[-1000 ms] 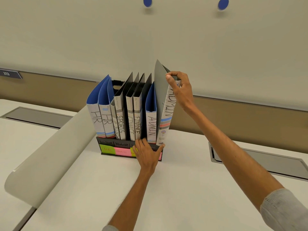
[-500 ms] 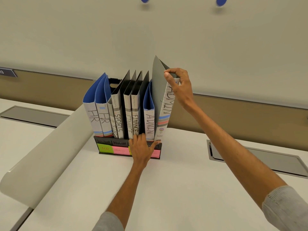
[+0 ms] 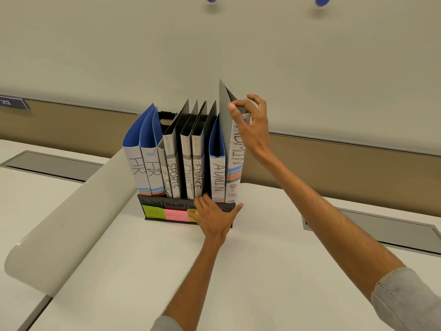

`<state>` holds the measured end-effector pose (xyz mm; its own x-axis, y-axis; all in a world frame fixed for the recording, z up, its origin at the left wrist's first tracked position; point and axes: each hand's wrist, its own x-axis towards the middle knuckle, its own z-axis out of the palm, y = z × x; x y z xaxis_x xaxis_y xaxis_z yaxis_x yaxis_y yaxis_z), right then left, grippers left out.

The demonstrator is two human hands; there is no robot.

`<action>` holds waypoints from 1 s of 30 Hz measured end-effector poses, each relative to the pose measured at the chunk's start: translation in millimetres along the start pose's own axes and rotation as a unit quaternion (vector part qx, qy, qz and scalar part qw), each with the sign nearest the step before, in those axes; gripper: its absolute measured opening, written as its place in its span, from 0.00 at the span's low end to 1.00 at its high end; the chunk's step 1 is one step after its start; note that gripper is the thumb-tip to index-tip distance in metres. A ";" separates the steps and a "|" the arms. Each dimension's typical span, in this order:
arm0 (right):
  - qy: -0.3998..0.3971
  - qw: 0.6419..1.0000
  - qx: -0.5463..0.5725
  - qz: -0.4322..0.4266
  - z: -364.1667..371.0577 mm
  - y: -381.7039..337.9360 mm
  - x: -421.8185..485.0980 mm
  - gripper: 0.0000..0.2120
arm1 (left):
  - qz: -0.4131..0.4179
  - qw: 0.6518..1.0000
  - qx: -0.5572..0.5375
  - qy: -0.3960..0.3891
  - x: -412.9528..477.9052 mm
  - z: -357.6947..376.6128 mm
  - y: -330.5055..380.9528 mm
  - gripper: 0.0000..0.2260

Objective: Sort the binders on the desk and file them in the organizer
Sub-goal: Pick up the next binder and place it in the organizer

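A black organizer [image 3: 155, 201] stands on the white desk [image 3: 262, 271], holding upright binders marked HR [image 3: 137, 168], SPORTS [image 3: 173, 173], FINANCE [image 3: 197, 173] and a blue ADMIN binder [image 3: 217, 177]. A taller grey ADMIN binder [image 3: 235, 173] stands at the right end, its foot in the organizer. My right hand [image 3: 250, 123] pinches the top of its grey cover with thumb and forefinger, the other fingers lifted off. My left hand [image 3: 213, 216] lies flat with spread fingers against the organizer's front right, hiding part of the coloured labels [image 3: 154, 212].
A curved beige divider panel [image 3: 71, 223] runs along the desk's left, close to the organizer. Grey recessed flaps sit at the far left [image 3: 52, 163] and at the right [image 3: 381, 232]. A wall rises right behind the organizer.
My right hand has loosened on the grey ADMIN binder, from a full grip on its top to a thumb-and-forefinger pinch. The left hand stays pressed on the organizer's front.
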<state>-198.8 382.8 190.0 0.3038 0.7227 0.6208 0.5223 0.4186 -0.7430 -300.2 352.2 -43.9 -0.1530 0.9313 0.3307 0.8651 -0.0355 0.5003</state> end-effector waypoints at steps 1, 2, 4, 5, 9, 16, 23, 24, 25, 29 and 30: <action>-0.002 1.000 -0.002 -0.002 2.0 -0.3 0.0 0.10 | -0.017 1.000 -0.002 0.000 0.9 0.3 5.5 0.47; -0.002 1.000 -0.002 -0.003 3.2 -0.4 -0.1 0.10 | -0.030 1.000 -0.002 0.000 1.9 0.6 10.4 0.47; -0.001 1.000 -0.003 -0.005 3.8 -0.4 -0.8 0.10 | -0.043 0.999 0.003 -0.002 4.1 1.1 16.3 0.43; -0.002 1.000 -0.002 -0.006 3.4 -0.3 -0.9 0.10 | -0.042 0.999 0.003 -0.003 5.5 1.8 17.1 0.41; -0.004 1.000 -0.005 0.001 -1.8 0.7 0.4 0.10 | -0.023 1.000 -0.016 -0.004 11.2 2.0 16.3 0.35; -0.005 1.000 0.007 -0.002 -9.9 4.4 -0.7 0.09 | -0.033 0.995 -0.088 -0.030 20.5 -0.6 12.5 0.39; 0.016 0.999 0.035 0.008 -11.9 12.0 -8.8 0.08 | -0.039 0.992 -0.115 -0.038 13.5 -1.8 5.3 0.41; 0.006 0.999 0.034 0.005 -10.7 12.4 -10.4 0.08 | -0.036 0.990 -0.132 -0.038 11.4 -1.4 4.2 0.42; -0.003 0.999 0.033 0.003 -10.2 12.9 -11.6 0.08 | -0.032 0.987 -0.150 -0.042 10.8 -1.3 2.1 0.42; -0.008 0.999 0.032 0.013 -12.7 14.2 -12.8 0.09 | -0.012 0.981 -0.180 -0.069 12.1 -3.8 -13.8 0.42; -0.009 1.000 0.028 0.011 -14.0 14.9 -12.9 0.09 | -0.011 0.980 -0.184 -0.072 11.9 -4.7 -15.4 0.41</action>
<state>-183.7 372.1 174.5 0.3003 0.7422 0.5992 0.4700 0.4315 -0.7700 -317.6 362.1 -44.0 -0.0768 0.9740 0.2133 0.6282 -0.1188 0.7689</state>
